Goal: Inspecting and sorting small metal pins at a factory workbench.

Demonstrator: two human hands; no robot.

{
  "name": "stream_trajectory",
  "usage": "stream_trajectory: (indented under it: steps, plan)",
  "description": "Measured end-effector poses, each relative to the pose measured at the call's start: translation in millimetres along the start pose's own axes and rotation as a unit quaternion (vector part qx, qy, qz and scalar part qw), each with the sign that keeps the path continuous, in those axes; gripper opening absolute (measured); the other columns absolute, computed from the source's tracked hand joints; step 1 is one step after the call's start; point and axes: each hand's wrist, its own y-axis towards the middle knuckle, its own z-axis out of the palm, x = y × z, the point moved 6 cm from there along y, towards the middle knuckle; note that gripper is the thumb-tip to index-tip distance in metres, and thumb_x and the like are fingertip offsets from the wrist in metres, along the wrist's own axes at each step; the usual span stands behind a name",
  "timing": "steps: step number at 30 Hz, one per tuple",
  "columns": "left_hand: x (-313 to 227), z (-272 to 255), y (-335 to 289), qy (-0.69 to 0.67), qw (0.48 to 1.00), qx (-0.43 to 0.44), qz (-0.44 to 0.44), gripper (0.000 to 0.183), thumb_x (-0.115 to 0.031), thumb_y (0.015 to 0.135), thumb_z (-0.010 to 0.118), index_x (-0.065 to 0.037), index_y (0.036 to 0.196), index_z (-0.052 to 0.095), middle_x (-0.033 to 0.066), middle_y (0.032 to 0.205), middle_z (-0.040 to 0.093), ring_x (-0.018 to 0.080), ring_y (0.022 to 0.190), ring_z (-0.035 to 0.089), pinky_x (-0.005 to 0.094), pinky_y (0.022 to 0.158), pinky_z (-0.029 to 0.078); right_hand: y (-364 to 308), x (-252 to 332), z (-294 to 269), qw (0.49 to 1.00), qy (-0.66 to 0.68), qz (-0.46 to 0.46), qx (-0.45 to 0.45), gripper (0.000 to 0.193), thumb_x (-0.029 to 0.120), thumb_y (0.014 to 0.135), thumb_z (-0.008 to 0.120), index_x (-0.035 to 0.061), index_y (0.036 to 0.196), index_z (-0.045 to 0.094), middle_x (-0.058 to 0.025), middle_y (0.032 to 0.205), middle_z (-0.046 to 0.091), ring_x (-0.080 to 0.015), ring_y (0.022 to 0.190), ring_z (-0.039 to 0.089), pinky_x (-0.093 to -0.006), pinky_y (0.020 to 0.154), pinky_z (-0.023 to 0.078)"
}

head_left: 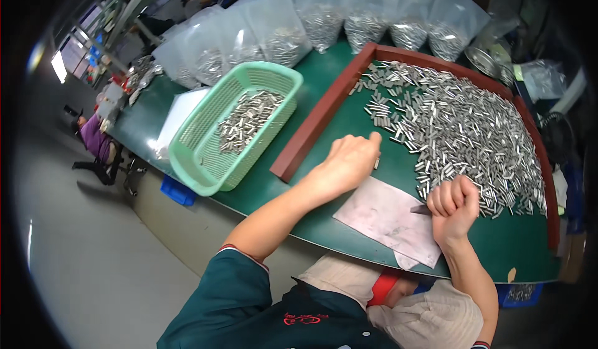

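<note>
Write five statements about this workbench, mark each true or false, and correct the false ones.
1. The light-green perforated plastic basket holds small silver metal pins. True.

2. The pale pink cloth lies inside the basket. False: the cloth lies flat on the green tabletop.

3. Translucent plastic bags containing silver metal pieces stand along the far side of the tabletop. True.

4. The right hand is spread flat, palm up. False: the right hand is closed in a fist, with a dark pointed piece jutting from it.

5. The left hand is over the basket. False: the left hand is right of the basket, just beyond the cloth.
</note>
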Motion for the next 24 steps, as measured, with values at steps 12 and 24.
stream_trajectory:
  steps: [12,24]
  plan:
    - [-6,20,4,0.046,0.997,0.06,0.029,0.007,-0.002,0.075,0.046,0.001,0.079,0.041,0.0187,0.056,0.05,0.0371,0.058,0.052,0.0453,0.055,0.039,-1,1,-7,0.999,-0.023,-0.004,-0.026,0.039,0.022,0.085,0.034,0.0136,0.048,0.023,0.0022,0.038,0.022,-0.0079,0.035,0.014,-0.0243,0.036,0.016]
    - [5,13,-5,0.021,0.998,0.043,-0.029,0.017,-0.012,0.08,0.052,-0.001,0.089,0.043,0.0189,0.066,0.055,0.0389,0.065,0.052,0.0469,0.057,0.039,-2,0,-8,1.0,0.002,-0.01,-0.004,0.038,0.018,0.085,0.034,0.0119,0.049,0.023,0.0004,0.039,0.023,-0.0088,0.035,0.016,-0.024,0.035,0.017]
